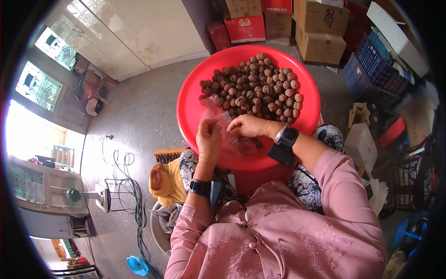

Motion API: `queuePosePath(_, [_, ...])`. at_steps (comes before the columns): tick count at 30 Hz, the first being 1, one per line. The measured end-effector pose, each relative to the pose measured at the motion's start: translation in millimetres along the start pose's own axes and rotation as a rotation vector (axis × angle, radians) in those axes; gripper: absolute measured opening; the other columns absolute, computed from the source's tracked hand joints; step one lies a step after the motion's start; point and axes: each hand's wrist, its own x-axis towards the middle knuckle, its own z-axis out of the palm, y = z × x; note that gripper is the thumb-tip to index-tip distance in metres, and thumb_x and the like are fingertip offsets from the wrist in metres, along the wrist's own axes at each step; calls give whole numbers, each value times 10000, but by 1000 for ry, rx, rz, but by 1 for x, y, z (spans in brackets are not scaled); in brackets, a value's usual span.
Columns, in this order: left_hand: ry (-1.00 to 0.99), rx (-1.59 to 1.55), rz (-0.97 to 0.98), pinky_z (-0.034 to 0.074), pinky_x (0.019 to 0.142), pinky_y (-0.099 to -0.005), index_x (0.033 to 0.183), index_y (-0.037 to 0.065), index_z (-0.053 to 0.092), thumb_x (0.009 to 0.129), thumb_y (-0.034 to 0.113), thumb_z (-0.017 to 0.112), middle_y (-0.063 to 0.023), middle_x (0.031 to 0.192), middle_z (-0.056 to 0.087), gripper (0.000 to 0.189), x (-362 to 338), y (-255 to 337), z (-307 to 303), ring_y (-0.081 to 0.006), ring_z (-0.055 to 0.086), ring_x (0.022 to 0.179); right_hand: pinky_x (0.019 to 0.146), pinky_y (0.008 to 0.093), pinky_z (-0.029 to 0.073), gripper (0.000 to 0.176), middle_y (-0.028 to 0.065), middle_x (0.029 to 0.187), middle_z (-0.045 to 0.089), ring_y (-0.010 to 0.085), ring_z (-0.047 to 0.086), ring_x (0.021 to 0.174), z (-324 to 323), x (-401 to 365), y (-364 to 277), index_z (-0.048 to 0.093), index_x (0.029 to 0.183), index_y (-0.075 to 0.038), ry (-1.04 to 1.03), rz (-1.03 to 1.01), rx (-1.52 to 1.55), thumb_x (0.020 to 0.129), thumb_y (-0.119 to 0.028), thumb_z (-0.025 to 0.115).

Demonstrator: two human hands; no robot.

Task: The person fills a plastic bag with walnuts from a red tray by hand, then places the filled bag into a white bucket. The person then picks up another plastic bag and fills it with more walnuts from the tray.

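Note:
A wide red basin (186,114) sits in front of my lap, with a heap of brown walnuts (255,86) spread over its far and right parts. Above its near side hangs a clear plastic bag (241,145), its upper end sticking up past my fingers. My left hand (209,139) is closed in a fist round the edge of the bag. From the right, my right hand (251,126) reaches across with bent fingers pinching the bag's other side. A few dark walnuts show beside the bag under my right wrist.
Cardboard boxes (320,44) and a blue crate (360,76) stand beyond the basin and to the right. Left of my legs are a yellow cloth (174,181), a grey bucket (159,228) and coiled cables (137,200). A fan (88,195) is farther left.

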Motion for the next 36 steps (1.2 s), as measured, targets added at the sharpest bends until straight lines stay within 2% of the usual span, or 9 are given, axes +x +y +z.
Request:
queuePosePath(3, [25,16,61,500,682,-266,1027,26,608,884,7,559,-66,844,641,153,4,-12,-4,-134,606,749,601,258,481,397,13,854,651,82,590,730,1,-3,-7,617,1230,-8,-218,-1,-235,903,-229,662])
queuePosePath(9, [73,278,267,503,791,-306,1068,13,586,840,16,590,-106,970,635,228,3,-5,-6,-204,611,886,650,230,469,500,21,868,642,84,567,713,-13,-23,-46,517,1353,28,-222,-66,329,885,-112,620])
queuePosePath(18, [-107,430,327,426,1013,-420,1386,13,388,725,260,796,-191,1354,463,816,1,1,4,-317,465,1262,648,215,424,514,1,809,610,72,559,724,-29,-35,-59,454,1398,24,-258,-127,719,945,-160,613])
queuePosePath(21, [-194,279,212,493,926,-363,1364,0,442,778,287,786,-171,1272,565,738,-8,17,5,-246,571,1153,775,246,508,441,54,1081,618,109,609,837,-32,-32,-53,538,1319,30,-353,-149,725,917,-131,622])
queuePosePath(26, [-202,304,62,533,739,-300,1130,-9,610,900,199,654,-72,918,685,313,-3,16,1,-144,654,855,795,308,514,431,58,1015,658,136,635,861,-32,-38,-53,574,1297,0,-339,-146,585,904,-163,645])
queuePosePath(28, [-170,325,92,532,697,-299,1048,-10,644,930,168,610,-47,823,689,216,-5,12,1,-124,656,794,741,295,497,348,53,832,656,159,621,780,-38,-39,-51,617,1221,-43,116,-308,-87,889,-144,639])
queuePosePath(29, [-132,256,133,523,681,-304,1012,-5,642,931,169,604,-73,832,693,196,-7,11,1,-137,659,789,831,372,513,261,107,940,647,269,636,900,-47,-30,-29,636,1080,-36,505,-594,-531,831,-113,648])
queuePosePath(33, [-86,418,204,512,661,-353,973,5,616,909,138,590,-158,823,676,149,-12,13,-1,-263,665,741,827,464,502,229,144,1117,584,353,603,982,-96,-50,-12,625,1048,-50,1049,-16,-1118,829,-112,597])
queuePosePath(36, [-99,641,521,507,665,-428,984,8,592,876,107,573,-199,804,639,148,-19,3,1,-384,626,732,883,457,518,405,175,1298,527,355,586,1133,-118,-64,17,479,1301,1,1170,413,-1236,923,-133,525])
